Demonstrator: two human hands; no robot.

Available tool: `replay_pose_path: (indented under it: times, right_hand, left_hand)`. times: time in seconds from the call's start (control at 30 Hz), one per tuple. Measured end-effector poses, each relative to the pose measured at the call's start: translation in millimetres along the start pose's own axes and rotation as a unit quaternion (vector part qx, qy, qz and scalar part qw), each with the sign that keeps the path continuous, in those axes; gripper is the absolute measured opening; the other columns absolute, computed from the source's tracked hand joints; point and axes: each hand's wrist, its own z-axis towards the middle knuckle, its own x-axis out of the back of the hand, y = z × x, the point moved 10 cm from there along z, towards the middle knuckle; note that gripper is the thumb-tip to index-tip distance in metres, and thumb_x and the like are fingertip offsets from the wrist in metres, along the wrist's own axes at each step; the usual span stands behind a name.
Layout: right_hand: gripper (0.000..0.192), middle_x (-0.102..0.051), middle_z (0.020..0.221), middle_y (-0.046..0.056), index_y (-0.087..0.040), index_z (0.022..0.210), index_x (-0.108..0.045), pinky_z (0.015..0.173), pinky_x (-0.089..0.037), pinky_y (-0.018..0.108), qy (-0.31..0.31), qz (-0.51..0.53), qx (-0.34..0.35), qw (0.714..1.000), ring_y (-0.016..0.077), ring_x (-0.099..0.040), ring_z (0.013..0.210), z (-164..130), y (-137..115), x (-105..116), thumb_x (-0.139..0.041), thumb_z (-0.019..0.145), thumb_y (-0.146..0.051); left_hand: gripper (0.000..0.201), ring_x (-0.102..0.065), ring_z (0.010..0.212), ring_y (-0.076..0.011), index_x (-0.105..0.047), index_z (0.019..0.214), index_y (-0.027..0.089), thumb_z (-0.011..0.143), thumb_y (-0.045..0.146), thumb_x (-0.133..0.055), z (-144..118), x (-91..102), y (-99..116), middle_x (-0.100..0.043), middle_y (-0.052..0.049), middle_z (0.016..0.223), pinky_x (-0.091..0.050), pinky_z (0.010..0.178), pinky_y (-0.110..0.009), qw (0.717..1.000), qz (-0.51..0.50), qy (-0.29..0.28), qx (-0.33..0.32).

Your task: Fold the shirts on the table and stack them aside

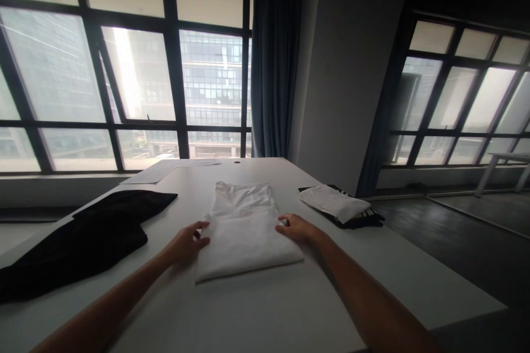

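Note:
A white shirt [244,240], partly folded into a rectangle, lies flat on the white table in front of me. Its far part shows loose wrinkles, while the near edge is straight and slightly slanted. At its left side, my left hand [186,242] has thumb and fingers closed on the fabric edge. Opposite it, my right hand [298,229] pinches the right edge in the same way, at about the same height. Some of the fingertips are hard to make out against the cloth.
Black garments [103,231] lie rumpled on the left of the table [434,287]. To the right sits a small pile of folded clothes, a white one [335,202] over black. Papers [153,174] rest at the far left, near the windows. A pillar [348,66] stands behind.

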Motion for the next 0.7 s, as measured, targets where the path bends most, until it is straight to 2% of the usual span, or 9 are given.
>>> replay_pose_path:
  times: [0.1,0.17,0.27,0.33,0.4,0.5,0.57,0.63,0.7]
  right_hand:
    - [0.051,-0.069,0.089,0.008,-0.01,0.125,-0.061,0.073,-0.046,0.025,0.05,-0.025,0.034,0.998,0.0162,-0.062,0.077,-1.4,-1.1,-7.2,-0.068,0.079,-0.032]
    - [0.053,-0.068,0.087,0.006,-0.011,0.127,-0.06,0.07,-0.045,0.024,0.069,-0.018,0.038,0.997,0.015,-0.06,0.074,-1.9,-1.9,-8.1,-0.068,0.078,-0.029]
    - [0.047,-0.068,0.089,0.006,-0.012,0.122,-0.065,0.068,-0.045,0.023,0.085,0.008,0.046,0.995,0.0138,-0.059,0.073,-1.9,-4.9,-4.1,-0.066,0.076,-0.023]
    - [0.038,-0.069,0.092,0.006,-0.013,0.111,-0.071,0.069,-0.045,0.023,0.096,0.017,0.058,0.994,0.0141,-0.06,0.075,-2.7,-7.6,1.5,-0.064,0.074,-0.018]
    - [0.032,-0.07,0.094,0.007,-0.013,0.103,-0.074,0.072,-0.046,0.023,0.109,0.009,0.067,0.992,0.0149,-0.061,0.078,-4.9,-9.3,7.7,-0.063,0.074,-0.018]
    - [0.03,-0.072,0.094,0.008,-0.014,0.102,-0.075,0.076,-0.046,0.024,0.099,-0.042,0.061,0.992,0.0164,-0.063,0.08,-8.3,-8.6,7.4,-0.065,0.074,-0.019]
    - [0.031,-0.072,0.094,0.009,-0.013,0.104,-0.074,0.077,-0.046,0.024,0.084,-0.077,0.052,0.992,0.0172,-0.064,0.082,-10.7,-7.7,3.9,-0.064,0.075,-0.02]
    - [0.032,-0.073,0.092,0.009,-0.013,0.106,-0.073,0.077,-0.046,0.024,0.083,-0.096,0.047,0.991,0.0175,-0.065,0.082,-13.5,-8.3,3.8,-0.062,0.077,-0.02]
    - [0.031,-0.073,0.092,0.009,-0.013,0.107,-0.072,0.076,-0.046,0.024,0.083,-0.112,0.041,0.989,0.018,-0.065,0.082,-16.0,-8.8,5.0,-0.059,0.079,-0.018]
  left_hand:
    - [0.065,-0.068,0.073,-0.0224,-0.067,0.119,0.018,0.068,0.058,-0.065,-6.4,-5.4,6.8,-0.072,-0.01,0.095,-0.056,0.073,-0.039,0.999,0.022,0.015,-0.044]
    - [0.062,-0.069,0.075,-0.0229,-0.067,0.12,0.017,0.074,0.058,-0.06,-6.4,-3.6,24.8,-0.072,-0.011,0.102,-0.058,0.072,-0.039,0.995,-0.006,0.033,-0.093]
    - [0.058,-0.069,0.092,-0.0256,-0.065,0.124,0.017,0.084,0.057,-0.052,-6.8,2.8,54.9,-0.068,-0.013,0.121,-0.058,0.079,-0.041,0.979,-0.044,0.072,-0.187]
    - [0.058,-0.067,0.102,-0.0273,-0.062,0.128,0.017,0.088,0.057,-0.047,-6.5,3.0,61.4,-0.062,-0.014,0.132,-0.058,0.082,-0.041,0.971,-0.048,0.088,-0.219]
    - [0.06,-0.065,0.108,-0.0291,-0.059,0.132,0.017,0.089,0.057,-0.044,-3.0,-4.4,54.7,-0.058,-0.014,0.138,-0.058,0.083,-0.041,0.973,-0.021,0.079,-0.215]
    - [0.059,-0.059,0.12,-0.033,-0.061,0.13,0.014,0.087,0.053,-0.046,5.0,-20.8,29.8,-0.059,-0.016,0.136,-0.051,0.096,-0.045,0.983,0.096,0.043,-0.148]
    - [0.055,-0.051,0.129,-0.0344,-0.062,0.129,0.013,0.088,0.047,-0.045,6.0,-23.5,18.8,-0.057,-0.017,0.139,-0.043,0.105,-0.049,0.978,0.179,0.037,-0.104]
    - [0.054,-0.045,0.134,-0.0337,-0.059,0.132,0.015,0.091,0.045,-0.04,1.2,-21.8,22.5,-0.05,-0.014,0.145,-0.038,0.108,-0.052,0.97,0.219,0.037,-0.097]
    - [0.056,-0.042,0.136,-0.0315,-0.055,0.136,0.019,0.094,0.049,-0.034,-8.8,-23.3,36.2,-0.045,-0.011,0.15,-0.036,0.11,-0.051,0.967,0.222,0.02,-0.123]
